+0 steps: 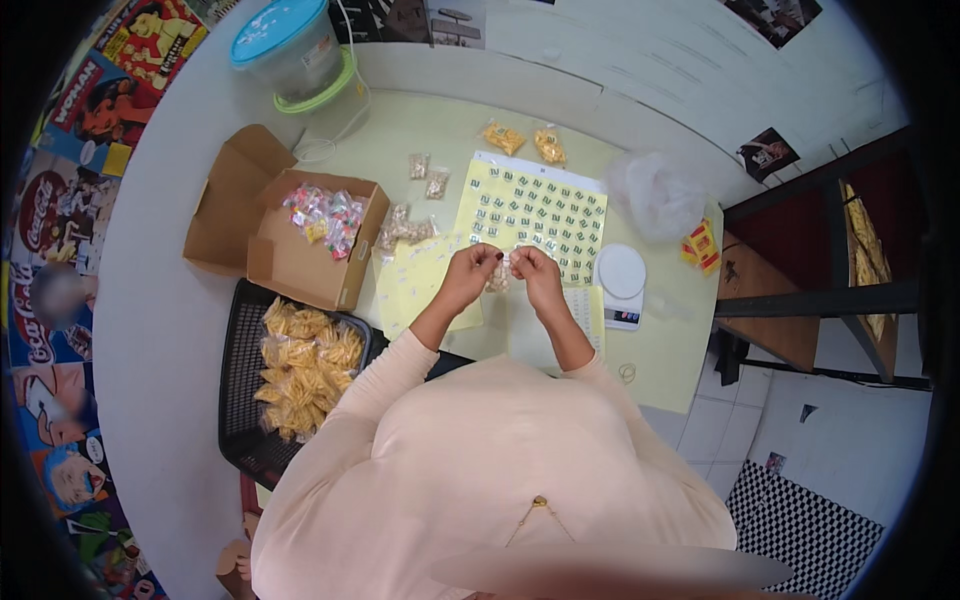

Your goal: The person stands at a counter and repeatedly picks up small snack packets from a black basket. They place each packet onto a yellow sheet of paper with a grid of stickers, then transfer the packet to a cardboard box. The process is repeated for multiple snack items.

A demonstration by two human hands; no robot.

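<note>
My left hand [471, 276] and my right hand [538, 275] meet over the near middle of the table. Between them hangs a small clear bag [497, 282] of pale, nut-like pieces, its top edge pinched by the fingers of both hands. Just beyond lies a sheet of stickers [530, 212], yellowish with rows of small dark-green marks. Yellow backing sheets [415, 290] spread to the left of my hands, and another sheet [590, 310] lies partly under my right forearm. Several similar bags of pale pieces [405, 230] rest left of the stickers.
An open cardboard box [360, 270] with colourful packets stands left, above a black basket [240, 400] of bagged yellow snacks. Two such bags [503, 138] lie at the back. Rightward are a white digital scale [622, 272], clear plastic bags [655, 195] and red-yellow packets [701, 248]. A lidded bucket [290, 50] stands back left.
</note>
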